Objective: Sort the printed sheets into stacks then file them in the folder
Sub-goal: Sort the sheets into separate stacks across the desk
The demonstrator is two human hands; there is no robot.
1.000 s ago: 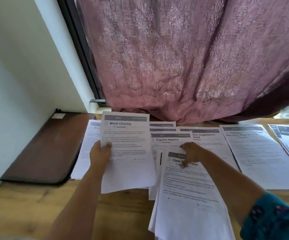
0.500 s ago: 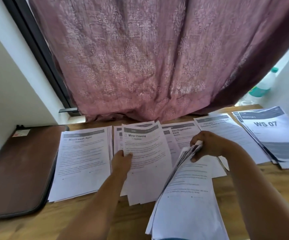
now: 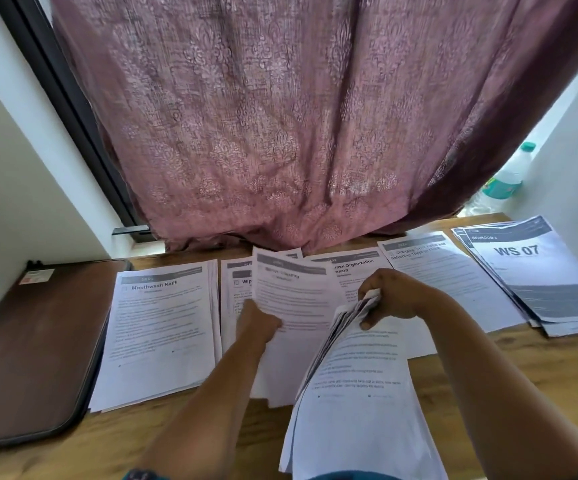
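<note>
1. Wooden worktop point(image 3: 540, 382) under a mauve curtain point(image 3: 280, 133); the curtain's hem serves as the landmark, with several paper stacks laid in a row just in front of it.
2. Sorting looks well under way. Left of the hem's middle lies a stack headed "Mouthwash Refill" point(image 3: 163, 327). Beside it, straight below the hem, is a stack whose heading starts "Wip" point(image 3: 237, 296). A "Linen Organization" stack point(image 3: 353, 268) and another text stack point(image 3: 454, 282) follow to the right, and a "WS 07" stack point(image 3: 537, 271) lies furthest right.
3. The left hand point(image 3: 260, 322) is closed on a single sheet point(image 3: 291, 299), held above the stacks below the hem's middle and not yet laid down. Its heading is blurred.
4. The right hand point(image 3: 395, 299) pinches the curled-up top edge of the unsorted pile point(image 3: 357, 393), which lies nearest the person, in front of the row.
5. That pile looks several sheets thick, so sorting is not finished, I judge.
6. The brown folder point(image 3: 34, 348) lies closed at the far left, well away from the hem's middle. No sheet is in it as far as can be seen, so filing is wholly left to do.
</note>
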